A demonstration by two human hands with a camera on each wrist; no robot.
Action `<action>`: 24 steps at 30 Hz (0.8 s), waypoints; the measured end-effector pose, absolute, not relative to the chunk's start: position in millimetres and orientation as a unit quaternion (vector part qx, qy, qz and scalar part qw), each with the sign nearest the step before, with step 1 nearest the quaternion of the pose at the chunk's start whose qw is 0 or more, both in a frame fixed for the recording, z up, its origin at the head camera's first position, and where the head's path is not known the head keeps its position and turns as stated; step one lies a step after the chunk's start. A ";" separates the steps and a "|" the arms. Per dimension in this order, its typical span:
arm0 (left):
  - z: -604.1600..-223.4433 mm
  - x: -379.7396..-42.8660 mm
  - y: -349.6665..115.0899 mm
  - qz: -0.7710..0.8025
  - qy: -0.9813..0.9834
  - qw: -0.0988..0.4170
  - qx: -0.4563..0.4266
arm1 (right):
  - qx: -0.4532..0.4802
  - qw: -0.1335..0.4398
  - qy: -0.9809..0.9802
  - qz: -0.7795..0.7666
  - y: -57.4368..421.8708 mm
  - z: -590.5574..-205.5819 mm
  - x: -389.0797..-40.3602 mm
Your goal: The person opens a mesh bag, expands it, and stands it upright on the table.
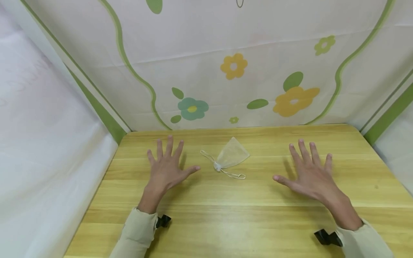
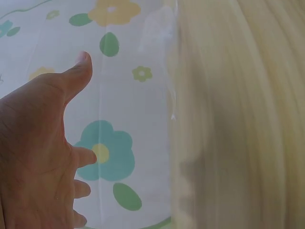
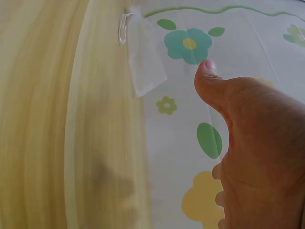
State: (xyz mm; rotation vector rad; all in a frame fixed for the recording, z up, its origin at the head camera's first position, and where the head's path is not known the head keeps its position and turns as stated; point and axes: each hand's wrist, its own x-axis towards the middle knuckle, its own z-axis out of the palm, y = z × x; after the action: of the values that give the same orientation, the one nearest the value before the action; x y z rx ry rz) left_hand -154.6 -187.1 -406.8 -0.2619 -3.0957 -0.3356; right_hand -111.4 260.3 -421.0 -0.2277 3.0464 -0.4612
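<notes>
A small sheer white drawstring pouch point(image 1: 233, 154) lies on the wooden table point(image 1: 206, 222), its neck gathered and its cord loops spread to the left and toward me. To its left, my left hand point(image 1: 166, 170) is held over the table with fingers spread and nothing in it. My right hand point(image 1: 311, 175), likewise spread and holding nothing, hovers farther off on the pouch's right side. In the right wrist view the pouch point(image 3: 145, 62) shows at the upper left, beyond my thumb. Both hands cast shadows on the tabletop.
A white cloth backdrop point(image 1: 193, 43) printed with flowers and leaves rises behind the table's back edge. White cloth side panels point(image 1: 48, 143) with green bands stand at left and right. Black straps point(image 1: 163, 221) show at both sleeve cuffs.
</notes>
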 end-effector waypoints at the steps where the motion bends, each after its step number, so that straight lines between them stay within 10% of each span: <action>1: -406.2 -154.9 -185.1 -0.109 -0.990 0.007 -0.084 | -0.077 0.026 0.985 -0.150 258.3 -420.3 -112.6; 24: -408.6 -171.8 -138.4 -0.214 -0.964 -0.026 -0.153 | -0.196 0.020 0.962 -0.188 194.0 -417.5 -149.4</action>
State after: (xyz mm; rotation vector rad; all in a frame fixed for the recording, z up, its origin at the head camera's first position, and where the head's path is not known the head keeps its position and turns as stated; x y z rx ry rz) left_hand -171.8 -138.4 -408.6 -0.4884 -3.0814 -0.6830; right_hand -149.4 194.0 -417.5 -0.6095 2.9854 -0.5838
